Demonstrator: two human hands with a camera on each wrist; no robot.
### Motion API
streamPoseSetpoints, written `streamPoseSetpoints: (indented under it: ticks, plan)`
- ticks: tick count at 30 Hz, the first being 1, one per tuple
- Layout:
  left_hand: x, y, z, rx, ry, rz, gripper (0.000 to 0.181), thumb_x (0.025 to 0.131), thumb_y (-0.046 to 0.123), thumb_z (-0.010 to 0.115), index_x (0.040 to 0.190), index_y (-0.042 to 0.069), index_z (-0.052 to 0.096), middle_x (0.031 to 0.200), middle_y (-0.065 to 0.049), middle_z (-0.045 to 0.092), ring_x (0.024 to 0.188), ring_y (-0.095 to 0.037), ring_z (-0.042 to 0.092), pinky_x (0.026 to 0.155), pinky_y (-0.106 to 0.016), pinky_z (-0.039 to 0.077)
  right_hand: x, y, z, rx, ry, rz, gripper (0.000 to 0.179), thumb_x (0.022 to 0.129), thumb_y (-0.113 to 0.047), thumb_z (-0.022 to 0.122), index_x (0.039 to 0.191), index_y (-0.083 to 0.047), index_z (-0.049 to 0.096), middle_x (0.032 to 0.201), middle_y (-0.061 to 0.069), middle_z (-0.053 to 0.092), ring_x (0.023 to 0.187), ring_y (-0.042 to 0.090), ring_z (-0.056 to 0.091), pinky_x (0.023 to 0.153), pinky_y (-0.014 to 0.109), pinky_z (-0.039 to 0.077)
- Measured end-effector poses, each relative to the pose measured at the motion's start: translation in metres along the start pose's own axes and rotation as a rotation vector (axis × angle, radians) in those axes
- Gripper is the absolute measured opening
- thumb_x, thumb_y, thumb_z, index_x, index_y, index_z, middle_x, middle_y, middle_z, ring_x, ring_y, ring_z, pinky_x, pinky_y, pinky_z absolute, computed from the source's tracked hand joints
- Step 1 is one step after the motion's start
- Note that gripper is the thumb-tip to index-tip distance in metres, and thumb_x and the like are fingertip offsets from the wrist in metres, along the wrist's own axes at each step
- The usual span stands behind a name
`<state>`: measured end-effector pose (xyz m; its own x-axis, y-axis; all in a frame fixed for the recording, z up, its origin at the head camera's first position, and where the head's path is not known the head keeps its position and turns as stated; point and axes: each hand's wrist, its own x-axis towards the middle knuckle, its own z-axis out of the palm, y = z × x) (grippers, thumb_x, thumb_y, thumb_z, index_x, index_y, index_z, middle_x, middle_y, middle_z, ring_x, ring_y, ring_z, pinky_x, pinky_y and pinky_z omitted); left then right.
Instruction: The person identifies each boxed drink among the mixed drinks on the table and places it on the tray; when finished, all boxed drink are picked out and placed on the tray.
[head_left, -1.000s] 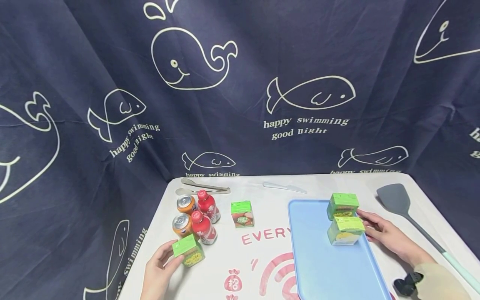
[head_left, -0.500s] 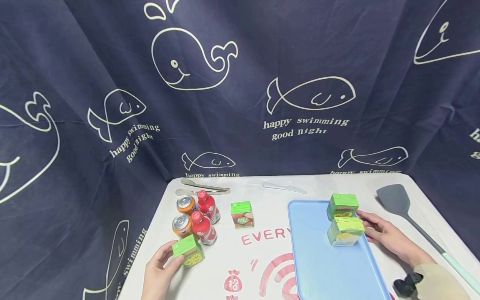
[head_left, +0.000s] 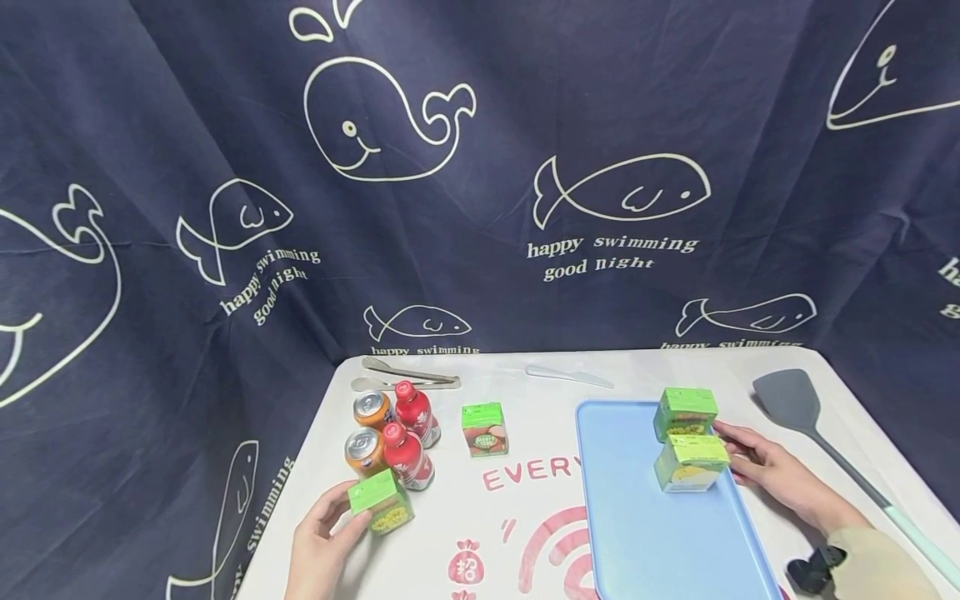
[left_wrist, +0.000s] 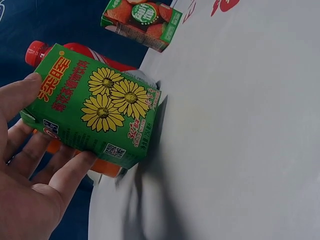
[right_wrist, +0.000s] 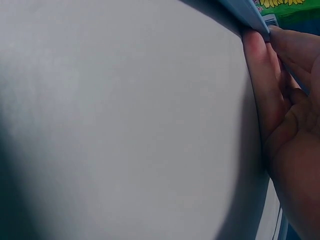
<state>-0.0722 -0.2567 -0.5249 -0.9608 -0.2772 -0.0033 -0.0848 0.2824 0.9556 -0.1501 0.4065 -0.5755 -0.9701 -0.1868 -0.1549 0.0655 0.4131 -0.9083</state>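
My left hand (head_left: 326, 533) grips a green chrysanthemum tea carton (left_wrist: 97, 107) by its side, thumb on one face and fingers around the other. Yellow flowers are printed on the carton. Just behind it stand two red-capped bottles (head_left: 406, 457) and two orange soda cans (head_left: 365, 450). At the right side of the blue tray (head_left: 645, 542), my right hand (head_left: 772, 471) pinches the rim, with fingertips beside two green drink cartons. On the tray, the rear carton (head_left: 686, 410) stands right behind the paler front carton (head_left: 692, 463).
Another drink carton (head_left: 484, 430), with a red-brown front, stands mid-table. Metal tongs (head_left: 405, 375) and a pale knife (head_left: 568, 376) lie along the back. A grey spatula (head_left: 791, 400) lies right of the tray. A dark curtain (head_left: 480, 208) hangs behind the table.
My left hand and the chrysanthemum tea carton have shifted slightly to the right. The right hand and the tray have stayed put.
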Motion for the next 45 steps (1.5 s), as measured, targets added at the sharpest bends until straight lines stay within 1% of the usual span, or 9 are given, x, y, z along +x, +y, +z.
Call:
streamPoseSetpoints:
  ticks: [4, 12, 18, 21, 24, 29, 35, 39, 45]
  plan:
    - [-0.002, 0.002, 0.004, -0.034, -0.003, 0.036, 0.051, 0.085, 0.007, 0.086, 0.133, 0.004, 0.066, 0.125, -0.009, 0.07, 0.112, -0.005, 0.065, 0.089, -0.023, 0.058, -0.001, 0.0, 0.0, 0.01, -0.009, -0.004, 0.064, 0.106, -0.006, 0.058, 0.16, 0.008, 0.026, 0.157, 0.037, 0.026, 0.108, -0.02, 0.047, 0.087, 0.026, 0.06]
    - [-0.006, 0.002, 0.017, -0.086, -0.032, 0.154, 0.048, 0.084, -0.004, 0.083, 0.129, -0.005, 0.066, 0.118, -0.012, 0.072, 0.108, -0.006, 0.068, 0.086, -0.024, 0.059, 0.0, 0.002, 0.0, -0.008, 0.007, -0.004, 0.062, 0.106, -0.004, 0.056, 0.159, 0.008, 0.028, 0.153, 0.031, 0.033, 0.107, -0.019, 0.048, 0.087, 0.026, 0.06]
    - [-0.008, 0.006, 0.027, -0.096, -0.092, 0.153, 0.048, 0.084, -0.002, 0.084, 0.129, -0.002, 0.066, 0.122, -0.012, 0.07, 0.111, -0.011, 0.068, 0.086, -0.03, 0.061, 0.001, 0.003, -0.001, 0.003, 0.008, 0.002, 0.063, 0.107, -0.007, 0.058, 0.159, 0.008, 0.027, 0.154, 0.033, 0.03, 0.106, -0.021, 0.046, 0.086, 0.024, 0.059]
    - [-0.009, 0.009, 0.033, -0.102, -0.128, 0.124, 0.049, 0.085, 0.002, 0.084, 0.13, 0.0, 0.066, 0.122, -0.012, 0.07, 0.112, -0.013, 0.067, 0.087, -0.033, 0.061, 0.001, 0.003, -0.002, 0.002, -0.003, -0.004, 0.063, 0.107, -0.005, 0.056, 0.16, 0.008, 0.025, 0.155, 0.037, 0.027, 0.106, -0.021, 0.045, 0.085, 0.024, 0.059]
    - [-0.01, 0.011, 0.039, -0.118, -0.16, 0.104, 0.05, 0.085, 0.004, 0.084, 0.131, 0.002, 0.066, 0.126, -0.011, 0.069, 0.113, -0.015, 0.067, 0.088, -0.034, 0.061, 0.0, 0.0, -0.001, 0.005, 0.007, 0.019, 0.063, 0.107, -0.008, 0.057, 0.16, 0.007, 0.026, 0.154, 0.034, 0.031, 0.105, -0.021, 0.047, 0.086, 0.024, 0.059]
    - [-0.01, 0.01, 0.051, -0.156, -0.203, 0.144, 0.049, 0.086, 0.001, 0.083, 0.131, -0.002, 0.065, 0.128, -0.015, 0.067, 0.114, -0.021, 0.068, 0.089, -0.037, 0.061, 0.0, -0.001, -0.001, 0.002, 0.003, 0.02, 0.064, 0.107, -0.011, 0.059, 0.16, 0.007, 0.027, 0.153, 0.029, 0.037, 0.107, -0.017, 0.05, 0.087, 0.025, 0.059]
    - [-0.009, 0.013, 0.063, -0.159, -0.245, 0.126, 0.051, 0.086, 0.007, 0.085, 0.132, -0.001, 0.064, 0.127, -0.013, 0.068, 0.115, -0.023, 0.067, 0.089, -0.036, 0.061, 0.0, 0.002, -0.001, 0.029, -0.004, 0.001, 0.064, 0.107, -0.009, 0.058, 0.16, 0.007, 0.026, 0.155, 0.031, 0.033, 0.108, -0.018, 0.048, 0.086, 0.026, 0.059]
    - [-0.007, 0.018, 0.072, -0.2, -0.276, 0.099, 0.052, 0.085, 0.007, 0.085, 0.131, -0.002, 0.063, 0.131, -0.015, 0.066, 0.118, -0.028, 0.065, 0.091, -0.036, 0.06, 0.0, 0.003, 0.0, 0.028, 0.0, 0.0, 0.064, 0.107, -0.008, 0.058, 0.16, 0.007, 0.026, 0.156, 0.03, 0.032, 0.108, -0.019, 0.048, 0.086, 0.025, 0.059]
    - [-0.006, 0.023, 0.09, -0.225, -0.31, 0.1, 0.047, 0.084, 0.005, 0.085, 0.127, 0.002, 0.066, 0.126, -0.017, 0.066, 0.12, -0.031, 0.064, 0.092, -0.036, 0.06, 0.0, 0.001, -0.001, 0.014, -0.001, -0.007, 0.063, 0.107, -0.008, 0.057, 0.16, 0.008, 0.026, 0.157, 0.035, 0.028, 0.107, -0.021, 0.045, 0.086, 0.024, 0.059]
